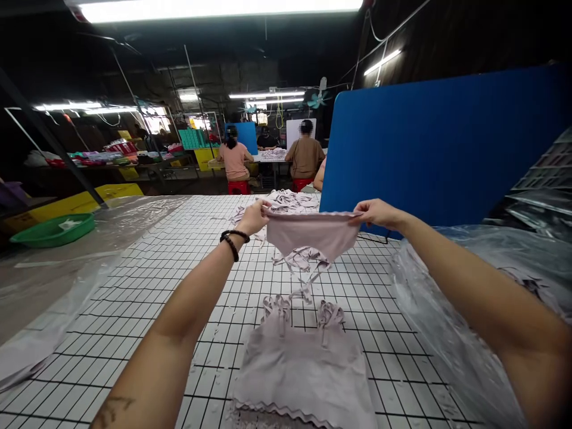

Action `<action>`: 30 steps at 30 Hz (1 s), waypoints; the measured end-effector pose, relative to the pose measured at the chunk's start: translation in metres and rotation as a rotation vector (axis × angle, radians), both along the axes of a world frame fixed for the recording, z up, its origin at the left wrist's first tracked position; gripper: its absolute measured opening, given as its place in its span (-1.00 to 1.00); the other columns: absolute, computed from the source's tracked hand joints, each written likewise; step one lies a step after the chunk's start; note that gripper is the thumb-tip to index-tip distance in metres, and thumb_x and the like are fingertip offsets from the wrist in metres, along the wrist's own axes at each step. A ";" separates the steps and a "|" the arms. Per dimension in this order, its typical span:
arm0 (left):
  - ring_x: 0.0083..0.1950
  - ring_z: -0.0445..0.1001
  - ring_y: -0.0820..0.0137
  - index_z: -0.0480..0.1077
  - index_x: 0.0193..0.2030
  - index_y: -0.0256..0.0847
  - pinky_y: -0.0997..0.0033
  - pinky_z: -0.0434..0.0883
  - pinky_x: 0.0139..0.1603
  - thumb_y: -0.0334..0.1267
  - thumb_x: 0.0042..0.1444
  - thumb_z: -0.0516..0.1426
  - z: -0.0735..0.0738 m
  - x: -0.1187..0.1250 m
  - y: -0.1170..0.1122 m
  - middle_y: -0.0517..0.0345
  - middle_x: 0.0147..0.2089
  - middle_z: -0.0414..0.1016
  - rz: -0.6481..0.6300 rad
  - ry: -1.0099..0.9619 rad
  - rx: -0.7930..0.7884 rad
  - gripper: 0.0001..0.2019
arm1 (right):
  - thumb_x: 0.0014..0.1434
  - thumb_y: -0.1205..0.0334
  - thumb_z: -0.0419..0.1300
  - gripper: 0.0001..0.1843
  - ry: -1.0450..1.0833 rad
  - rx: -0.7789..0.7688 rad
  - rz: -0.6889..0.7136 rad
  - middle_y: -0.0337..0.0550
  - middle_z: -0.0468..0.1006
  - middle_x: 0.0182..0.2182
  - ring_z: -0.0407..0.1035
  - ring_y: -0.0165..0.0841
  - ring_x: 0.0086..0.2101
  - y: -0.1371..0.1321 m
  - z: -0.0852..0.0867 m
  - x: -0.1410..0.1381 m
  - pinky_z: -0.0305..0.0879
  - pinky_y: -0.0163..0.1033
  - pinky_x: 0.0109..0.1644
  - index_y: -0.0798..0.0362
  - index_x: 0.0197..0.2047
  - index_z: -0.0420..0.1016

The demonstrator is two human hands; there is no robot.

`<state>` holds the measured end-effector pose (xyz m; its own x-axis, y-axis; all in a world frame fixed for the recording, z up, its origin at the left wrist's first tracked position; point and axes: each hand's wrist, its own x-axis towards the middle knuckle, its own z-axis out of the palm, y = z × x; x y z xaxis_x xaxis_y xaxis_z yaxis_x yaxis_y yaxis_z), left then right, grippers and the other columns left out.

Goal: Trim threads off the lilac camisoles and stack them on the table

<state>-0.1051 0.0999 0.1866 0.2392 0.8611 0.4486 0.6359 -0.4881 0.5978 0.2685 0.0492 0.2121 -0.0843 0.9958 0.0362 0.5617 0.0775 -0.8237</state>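
My left hand [254,218] and my right hand [376,215] pinch the two ends of a light mauve strappy top [313,231], stretched between them above the table. It hangs upside down, its wavy hem up and its thin straps dangling below. Nearer to me, a second mauve top or a small stack of them [304,363] lies flat on the table, straps bunched at the far end and wavy hem towards me. Behind the held top is a loose pile of similar mauve pieces [292,199], partly hidden by it.
The table [147,333] has a white surface with a black grid. A blue board [429,143] stands at the right, clear plastic bags [442,322] below it. A green basket [58,232] sits at the left. Several people [235,158] sit at another table behind.
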 end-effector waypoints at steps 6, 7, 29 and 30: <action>-0.28 0.42 0.41 0.44 -0.11 -0.26 0.43 0.34 -0.13 -0.56 -0.11 0.06 0.018 0.017 -0.005 0.14 -0.30 0.50 0.019 -0.018 0.146 -0.61 | -0.31 -0.01 0.48 -0.48 0.194 0.142 -0.128 -0.37 0.25 -0.73 0.11 -0.52 -0.72 -0.012 0.004 -0.001 0.03 -0.35 -0.69 0.00 -0.48 0.23; -0.26 0.44 0.40 0.45 -0.11 -0.26 0.43 0.34 -0.12 -0.56 -0.11 0.06 0.014 0.016 -0.014 0.15 -0.31 0.51 0.002 -0.019 0.153 -0.61 | -0.29 -0.01 0.48 -0.48 0.198 0.113 -0.109 -0.34 0.29 -0.71 0.19 -0.47 -0.69 -0.023 -0.002 -0.005 0.12 -0.32 -0.66 0.00 -0.48 0.22; 0.11 0.42 0.28 0.50 -0.36 -0.02 0.09 0.26 0.27 -0.49 0.04 0.02 -0.184 -0.063 -0.287 0.16 -0.23 0.58 -0.175 0.072 -0.169 -0.71 | 0.16 0.27 0.02 -0.81 -0.211 0.061 0.031 -0.13 0.52 -0.06 0.42 -0.13 -0.04 -0.326 -0.192 -0.071 0.40 0.06 0.01 -0.17 -0.20 0.37; 0.10 0.43 0.28 0.50 -0.36 -0.03 0.09 0.27 0.26 -0.49 0.04 0.01 -0.191 -0.066 -0.294 0.16 -0.23 0.58 -0.169 0.075 -0.161 -0.70 | 0.16 0.29 0.01 -0.81 -0.210 0.058 0.048 -0.13 0.52 -0.07 0.42 -0.14 -0.05 -0.333 -0.201 -0.075 0.41 0.06 0.01 -0.17 -0.21 0.37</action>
<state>-0.1709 -0.1937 -0.0048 0.4135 0.8650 0.2843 0.5988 -0.4936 0.6307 0.1935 -0.2838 0.0111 -0.1432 0.9872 0.0697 0.7150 0.1519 -0.6824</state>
